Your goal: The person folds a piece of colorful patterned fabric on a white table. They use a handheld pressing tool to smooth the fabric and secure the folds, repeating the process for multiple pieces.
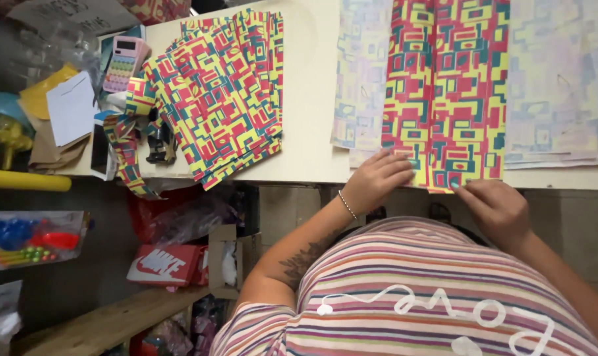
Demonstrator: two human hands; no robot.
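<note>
Left fingers [394, 165] pressed flat on the sheet [447, 92]; right fingers [467, 192] look to be pinching its near edge. Sheet lies at the worktop [309, 99] front edge. Thin, light, floppy, creases easily: take it by edges or corners.

I worked in a small craft workshop: patterned paper sheets [223, 92] stacked at eleven o'clock on my cream table [309, 99], calculator [123, 62] and clutter beyond.
</note>
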